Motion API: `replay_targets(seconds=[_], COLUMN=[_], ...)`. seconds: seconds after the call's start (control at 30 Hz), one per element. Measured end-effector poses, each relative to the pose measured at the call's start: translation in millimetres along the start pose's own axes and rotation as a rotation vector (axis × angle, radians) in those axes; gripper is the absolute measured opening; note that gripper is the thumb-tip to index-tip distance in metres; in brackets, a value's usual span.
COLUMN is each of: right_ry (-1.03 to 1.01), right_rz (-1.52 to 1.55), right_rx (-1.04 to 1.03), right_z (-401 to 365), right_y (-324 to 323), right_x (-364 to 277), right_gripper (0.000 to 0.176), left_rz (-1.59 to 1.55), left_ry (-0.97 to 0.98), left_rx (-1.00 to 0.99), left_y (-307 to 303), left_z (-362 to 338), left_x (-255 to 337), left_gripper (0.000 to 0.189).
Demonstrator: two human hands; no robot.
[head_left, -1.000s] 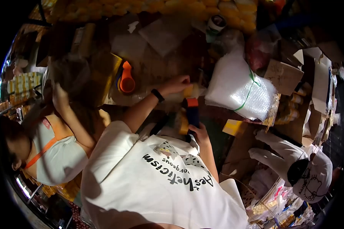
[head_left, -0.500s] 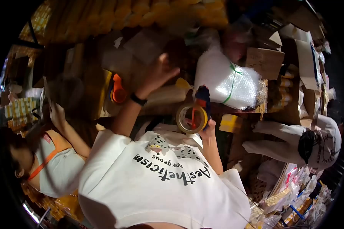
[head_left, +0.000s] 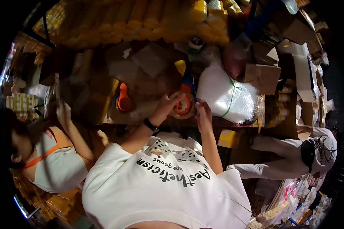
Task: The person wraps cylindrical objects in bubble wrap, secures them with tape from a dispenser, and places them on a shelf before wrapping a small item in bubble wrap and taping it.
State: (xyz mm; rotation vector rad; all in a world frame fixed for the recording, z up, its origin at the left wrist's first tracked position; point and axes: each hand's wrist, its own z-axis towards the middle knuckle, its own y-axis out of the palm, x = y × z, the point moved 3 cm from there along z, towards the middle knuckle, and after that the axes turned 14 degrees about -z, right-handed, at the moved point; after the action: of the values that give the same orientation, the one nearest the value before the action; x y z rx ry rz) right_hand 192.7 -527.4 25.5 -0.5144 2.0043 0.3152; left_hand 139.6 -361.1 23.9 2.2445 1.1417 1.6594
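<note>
A tape roll point(head_left: 177, 111) sits on a dispenser with a blue and orange body point(head_left: 187, 84), above the near edge of the table. My right hand point(head_left: 203, 109) is closed round the dispenser's handle side, at the right of the roll. From the left, my left hand point(head_left: 168, 107), with a black band on its wrist, has its fingers on the roll's rim. An orange tape dispenser point(head_left: 124, 100) lies to the left. A yellow piece point(head_left: 180, 67) is just above the held dispenser.
A bubble wrap bundle tied with green string point(head_left: 225, 93) lies at the right, beside a cardboard box point(head_left: 262, 78). Yellow rolls point(head_left: 141, 17) are stacked at the back. One person point(head_left: 53, 164) is at the left, another point(head_left: 290, 156) at the right.
My left hand has come down from above the table to the tape roll. The dispenser in my right hand has shifted slightly up and left, and its roll has turned.
</note>
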Motion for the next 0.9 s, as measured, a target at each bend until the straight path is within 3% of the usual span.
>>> replay_targets(seconds=[0.03,0.13,0.17,0.27,0.37,0.43,0.5,0.6,0.77,0.87,0.9], right_ry=[0.031,-0.048,-0.008,-0.082,-0.123,-0.097,-0.082,0.133,-0.151,-0.155,-0.161], right_rz=[-0.09,0.433,0.463,0.633,0.518,0.519,0.512,0.377,0.304,-0.001,0.029], right_rx=[0.032,-0.018,-0.011,-0.392,-0.548,-0.535,-0.484,-0.101,-0.089,0.003,-0.007], right_z=[-2,3,-1,-4,-3,-11,-18,-17,-23,-22,-25], right_y=[2,29,30,24,-3,-2,2,9,8,-4,-2], right_x=[-3,4,4,4,33,37,44,54,24,11,4], right_gripper=[0.04,0.037,0.045,0.057,0.06,0.056,0.057,0.058,0.059,0.058,0.059], left_rz=[-0.027,0.069,0.013,-0.032,0.062,-0.028,-0.033,-0.189,-0.174,-0.113,-0.159], left_ry=[0.068,0.279,0.29,0.319,0.319,0.31,0.353,0.302,-0.036,-0.041,-0.05], left_rx=[-0.016,0.073,0.107,0.121,-0.015,-0.081,-0.009,0.059,0.005,0.018,0.049], left_y=[4,6,7,8,2,6,7,6,5,5,7], left_z=[-2,-4,-6,-15,-22,-32,-36,-32,-7,-5,-8], left_x=[6,4,1,-2,-15,-18,-24,-33,-23,-24,-20], left_gripper=[0.046,0.038,0.036,0.029,0.026,0.024,0.023,0.026,0.035,0.039,0.04])
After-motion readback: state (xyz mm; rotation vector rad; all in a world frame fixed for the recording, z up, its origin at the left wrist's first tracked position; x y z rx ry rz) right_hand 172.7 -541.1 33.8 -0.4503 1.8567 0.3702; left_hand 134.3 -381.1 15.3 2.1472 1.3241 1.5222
